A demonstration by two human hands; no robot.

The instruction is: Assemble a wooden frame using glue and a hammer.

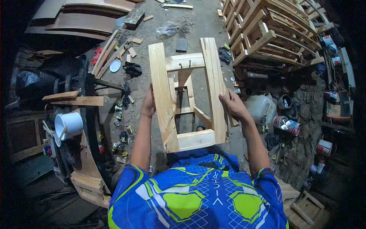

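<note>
A pale wooden frame [163,87], built of two long posts with crosspieces between them, is held up before my chest. My right hand [235,104] wraps its right post [215,91], the thumb lying on the near face. On the other side, my left hand [149,102] grips the left post from its outer edge, most of its fingers hidden behind the wood. Nails stick out of the upper crosspiece [190,61]. Through the opening, more crosspieces and a slanting brace [203,116] show lower down. The lower crosspiece [196,140] is nearest my body.
Stacked wooden frames [263,34] stand at the far right. A cloudy plastic jug [261,108] and several cans lie right of me. On the left are a white bucket [69,124], boards [78,100] and curved panels [82,23]. Scraps and small containers litter the floor.
</note>
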